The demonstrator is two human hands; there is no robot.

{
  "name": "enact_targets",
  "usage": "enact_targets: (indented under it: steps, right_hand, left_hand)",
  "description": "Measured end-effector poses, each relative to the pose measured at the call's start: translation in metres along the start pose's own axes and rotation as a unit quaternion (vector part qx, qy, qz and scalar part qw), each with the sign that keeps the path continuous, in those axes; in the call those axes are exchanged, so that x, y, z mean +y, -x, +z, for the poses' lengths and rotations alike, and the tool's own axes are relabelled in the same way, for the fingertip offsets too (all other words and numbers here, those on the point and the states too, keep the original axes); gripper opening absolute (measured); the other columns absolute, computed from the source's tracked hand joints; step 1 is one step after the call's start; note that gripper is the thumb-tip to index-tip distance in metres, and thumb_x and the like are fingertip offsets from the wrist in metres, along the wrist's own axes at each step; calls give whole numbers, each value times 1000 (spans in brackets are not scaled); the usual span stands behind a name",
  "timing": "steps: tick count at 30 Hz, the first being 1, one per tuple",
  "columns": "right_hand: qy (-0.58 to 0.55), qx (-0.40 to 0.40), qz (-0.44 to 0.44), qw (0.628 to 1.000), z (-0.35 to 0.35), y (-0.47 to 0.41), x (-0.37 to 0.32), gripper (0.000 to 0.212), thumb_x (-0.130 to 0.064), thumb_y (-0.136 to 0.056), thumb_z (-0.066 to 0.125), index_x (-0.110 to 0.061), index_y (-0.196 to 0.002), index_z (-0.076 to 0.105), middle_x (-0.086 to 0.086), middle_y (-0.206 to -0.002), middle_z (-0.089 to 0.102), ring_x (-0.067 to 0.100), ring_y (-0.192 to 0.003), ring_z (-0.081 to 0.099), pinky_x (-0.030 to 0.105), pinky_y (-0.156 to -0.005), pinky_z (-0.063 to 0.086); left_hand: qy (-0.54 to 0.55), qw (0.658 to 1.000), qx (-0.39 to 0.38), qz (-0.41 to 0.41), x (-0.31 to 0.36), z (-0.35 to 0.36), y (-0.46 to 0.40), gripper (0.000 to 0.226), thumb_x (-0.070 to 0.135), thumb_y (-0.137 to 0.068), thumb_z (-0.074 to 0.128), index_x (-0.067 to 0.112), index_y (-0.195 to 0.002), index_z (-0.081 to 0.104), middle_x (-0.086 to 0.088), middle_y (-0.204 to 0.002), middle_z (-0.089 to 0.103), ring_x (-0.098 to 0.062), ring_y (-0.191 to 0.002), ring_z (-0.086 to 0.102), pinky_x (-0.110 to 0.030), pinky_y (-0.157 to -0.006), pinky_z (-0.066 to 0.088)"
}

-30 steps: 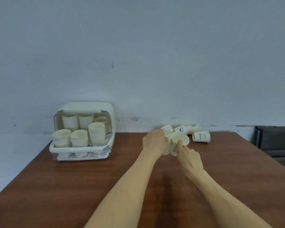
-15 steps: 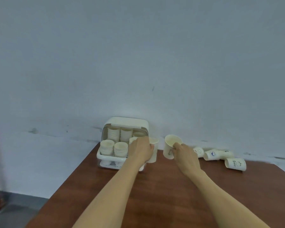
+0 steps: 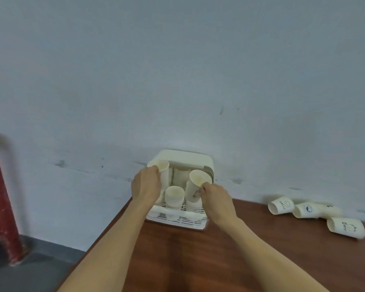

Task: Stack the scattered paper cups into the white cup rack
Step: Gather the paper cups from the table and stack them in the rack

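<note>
Against the grey wall (image 3: 177,70), a brown table (image 3: 261,249).

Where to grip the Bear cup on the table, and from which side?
Judging by its pose, take the Bear cup around its side wall near the middle, coming from above. It lies on its side on the table, mouth to the left, base to the right, apart from the other fallen cups, so both flanks are free for a finger-and-thumb grip.

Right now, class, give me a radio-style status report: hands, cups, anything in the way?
Left hand holds a cup, right hand another, both at the white cup rack. Four loose cups lie right. Path clear.
</note>
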State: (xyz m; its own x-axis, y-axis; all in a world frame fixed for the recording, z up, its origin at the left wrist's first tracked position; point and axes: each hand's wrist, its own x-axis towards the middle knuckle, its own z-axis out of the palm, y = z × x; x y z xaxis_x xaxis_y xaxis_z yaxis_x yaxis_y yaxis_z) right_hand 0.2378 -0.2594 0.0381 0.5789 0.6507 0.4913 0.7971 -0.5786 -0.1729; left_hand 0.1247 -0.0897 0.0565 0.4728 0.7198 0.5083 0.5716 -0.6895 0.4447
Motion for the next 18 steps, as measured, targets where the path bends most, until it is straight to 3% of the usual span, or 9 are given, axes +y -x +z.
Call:
enact_targets:
  steps: [3, 9, 14, 18]
  right_hand:
    - [5, -3, -20, 1000, 12, -10, -12, 18, -18, -98, 39, -11, -95, 56, 9, -93, 61, 34, -82, 56, 39, -62, 41]
    - [-3, 0, -28, 1000, 29, -35, -28, 20, -18, -98, 37, -11, -96, 56, 7, -90, 62, 35, -80, 57, 41, -64, 46]
    - [32, -14, -41, 999, 41, -48, -39, 11, -12, -95, 43, -12, -98, 54, 6, -94, 62, 31, -77, 59, 35, -57, 36]
    - [58, -28, -36, 997, 45, -51, -44, 15, -8, -96, 39, -10, -102, 53, 8, -97, 62, 29, -72, 53, 34, -57, 30]
  left_hand:
    - [17, 1000, 11, 6, -12, 9, -12, 25, 21, -98, 45, 12, -97, 68, -10, -96, 67, -26, -77, 54, -32, -62, 39]
    - [14, 1000, -17, 9, -26, 34, -23, 26, 23, -98, 48, 14, -102, 72, -11, -100, 68, -30, -88, 61, -31, -66, 44]
    - [2, 999, -53, -1, -37, 50, -26, 24, 27, -97, 50, 17, -97, 71, -7, -95, 67, -25, -79, 57, -29, -63, 41]
    - [-27, 997, -74, -6, -46, 56, -29, 23, 28, -96, 51, 17, -92, 71, -7, -95, 67, -26, -80, 59, -29, -64, 43]
